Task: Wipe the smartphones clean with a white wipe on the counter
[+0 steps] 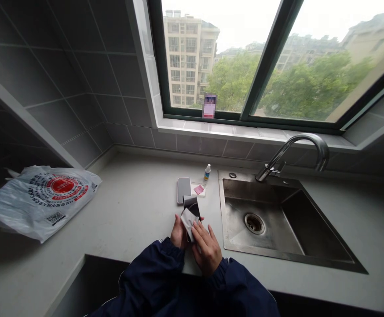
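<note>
A dark phone (192,205) lies on the grey counter (132,211) near its front edge. My left hand (178,232) grips the phone's lower left side, fingers closed on it. My right hand (206,248) presses a small white wipe (188,219) onto the phone's screen, fingers together. Just behind lies a second, light-coloured phone or phone case (184,189). Beside it sits a clear film with a pink tab (199,189). A small white dropper bottle (207,172) with a blue and yellow label stands at the sink's left rear corner.
A steel sink (277,220) with a curved tap (305,147) fills the counter to the right. A white plastic bag with red print (43,198) lies at the far left. Grey tiled walls and a window ledge (231,130) bound the back.
</note>
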Available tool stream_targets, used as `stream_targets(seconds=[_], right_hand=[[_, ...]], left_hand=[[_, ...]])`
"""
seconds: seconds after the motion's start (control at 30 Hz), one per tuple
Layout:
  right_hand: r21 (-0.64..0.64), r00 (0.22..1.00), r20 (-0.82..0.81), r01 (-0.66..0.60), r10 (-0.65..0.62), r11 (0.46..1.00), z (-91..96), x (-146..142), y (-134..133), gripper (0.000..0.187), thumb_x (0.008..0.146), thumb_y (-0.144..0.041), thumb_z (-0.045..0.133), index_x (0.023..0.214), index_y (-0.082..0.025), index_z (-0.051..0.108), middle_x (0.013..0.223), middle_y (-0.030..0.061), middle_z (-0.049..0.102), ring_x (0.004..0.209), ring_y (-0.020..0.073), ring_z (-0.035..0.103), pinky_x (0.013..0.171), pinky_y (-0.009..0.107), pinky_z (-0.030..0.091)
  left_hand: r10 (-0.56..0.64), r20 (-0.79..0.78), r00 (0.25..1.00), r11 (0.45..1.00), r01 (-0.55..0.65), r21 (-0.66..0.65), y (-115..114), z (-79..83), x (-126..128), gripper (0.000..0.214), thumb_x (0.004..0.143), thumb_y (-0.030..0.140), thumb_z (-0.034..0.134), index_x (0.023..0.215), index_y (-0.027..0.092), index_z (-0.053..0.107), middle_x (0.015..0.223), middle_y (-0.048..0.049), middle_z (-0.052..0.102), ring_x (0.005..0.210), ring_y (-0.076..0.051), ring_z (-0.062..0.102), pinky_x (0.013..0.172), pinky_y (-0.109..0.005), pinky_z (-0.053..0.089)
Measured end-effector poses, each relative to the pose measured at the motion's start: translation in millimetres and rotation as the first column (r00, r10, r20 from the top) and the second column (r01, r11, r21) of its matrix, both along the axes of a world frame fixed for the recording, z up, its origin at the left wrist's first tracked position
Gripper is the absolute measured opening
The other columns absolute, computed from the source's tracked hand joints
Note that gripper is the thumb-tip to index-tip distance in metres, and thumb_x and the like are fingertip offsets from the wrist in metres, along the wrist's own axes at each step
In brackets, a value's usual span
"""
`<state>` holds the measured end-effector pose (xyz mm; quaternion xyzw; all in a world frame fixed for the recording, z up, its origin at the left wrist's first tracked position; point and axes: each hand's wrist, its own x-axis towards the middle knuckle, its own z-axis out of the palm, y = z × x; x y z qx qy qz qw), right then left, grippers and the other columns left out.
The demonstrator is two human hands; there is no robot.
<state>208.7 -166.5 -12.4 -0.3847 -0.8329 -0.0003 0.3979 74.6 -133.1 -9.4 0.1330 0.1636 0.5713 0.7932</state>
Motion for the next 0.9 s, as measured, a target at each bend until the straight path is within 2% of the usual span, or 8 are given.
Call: stream_targets(seconds=[0.07,0.17,0.3,0.4,0.53,0.6,0.77,0.9], right_hand=[[0.004,0.996,-0.092,0.016,-0.015,1.0,-3.9,2.3,0.7,0.059,0.086,-0.001,0.043,0.143,-0.018,0.043,0.139,0.012,0.053,0.132,0.0249,0.047,0.109,0.046,0.039],[-0.054,0.966,-0.257,0.012,-0.026,0.998,-2.1,8.0,4.3,0.054,0.09,-0.005,0.045,0.141,-0.022,0.047,0.135,0.0086,0.058,0.126,0.0235,0.054,0.105,0.042,0.045],[-0.308,0.876,-0.443,0.051,-0.191,0.95,12.4,19.2,12.8,0.037,0.092,-0.02,0.052,0.128,-0.022,0.061,0.124,0.0075,0.066,0.112,0.0258,0.065,0.097,0.039,0.053],[-0.544,0.727,-0.568,0.019,-0.386,0.839,24.4,26.3,19.1,0.032,0.089,-0.033,0.061,0.117,-0.019,0.065,0.105,0.009,0.073,0.094,0.0272,0.071,0.087,0.041,0.057],[-0.662,0.426,-0.741,-0.337,-0.519,0.669,29.8,30.2,24.7,0.042,0.077,-0.041,0.076,0.108,-0.015,0.065,0.091,0.0071,0.073,0.08,0.0233,0.07,0.074,0.036,0.06],[-0.663,0.331,-0.744,-0.479,-0.581,0.576,26.7,29.7,25.7,0.047,0.069,-0.043,0.081,0.103,-0.014,0.065,0.088,0.0065,0.073,0.075,0.0217,0.07,0.067,0.034,0.06],[-0.679,0.343,-0.677,-0.631,-0.651,0.374,18.3,24.7,24.9,0.047,0.064,-0.041,0.084,0.098,-0.013,0.067,0.082,0.0087,0.073,0.066,0.0215,0.07,0.058,0.033,0.059],[-0.671,0.394,-0.652,-0.697,-0.648,0.252,22.0,22.5,22.6,0.045,0.065,-0.039,0.082,0.099,-0.011,0.069,0.08,0.0101,0.073,0.07,0.0229,0.071,0.062,0.033,0.058]], left_hand=[[0.021,0.0,1.0,1.0,-0.021,0.007,0.0,0.1,-2.0,0.072,0.085,0.065,0.048,0.142,0.024,0.035,0.123,-0.0165,0.062,0.106,-0.031,0.063,0.097,-0.052,0.043],[-0.043,-0.053,0.998,0.999,0.043,0.003,0.1,0.4,-6.9,0.069,0.089,0.058,0.047,0.147,0.038,0.017,0.124,-0.0123,0.061,0.095,-0.03,0.067,0.088,-0.056,0.047],[-0.053,-0.133,0.99,0.999,0.053,0.001,-1.0,4.7,-10.3,0.06,0.089,0.048,0.053,0.141,0.036,0.026,0.126,-0.0117,0.059,0.097,-0.033,0.068,0.084,-0.054,0.049],[-0.018,-0.232,0.973,1.0,0.022,0.013,-2.0,8.7,-9.9,0.064,0.084,0.036,0.062,0.139,0.032,0.029,0.132,-0.0141,0.055,0.101,-0.034,0.067,0.085,-0.051,0.05],[0.021,-0.345,0.938,1.0,-0.02,0.006,-2.5,7.1,-7.3,0.07,0.081,0.03,0.067,0.141,0.028,0.03,0.121,-0.015,0.062,0.101,-0.034,0.067,0.088,-0.051,0.05],[0.05,-0.388,0.92,0.999,-0.053,0.004,-3.1,3.8,-4.6,0.071,0.08,0.029,0.069,0.141,0.023,0.033,0.117,-0.0161,0.064,0.104,-0.035,0.065,0.09,-0.054,0.049],[0.142,-0.333,0.932,0.986,-0.105,0.128,-6.3,0.6,3.4,0.085,0.075,0.029,0.073,0.147,0.023,0.029,0.132,-0.016,0.058,0.122,-0.035,0.055,0.11,-0.055,0.03],[0.162,-0.318,0.934,0.969,-0.09,0.229,-7.1,1.8,3.5,0.088,0.07,0.027,0.077,0.144,0.026,0.031,0.138,-0.0178,0.053,0.12,-0.036,0.055,0.109,-0.059,0.028]])
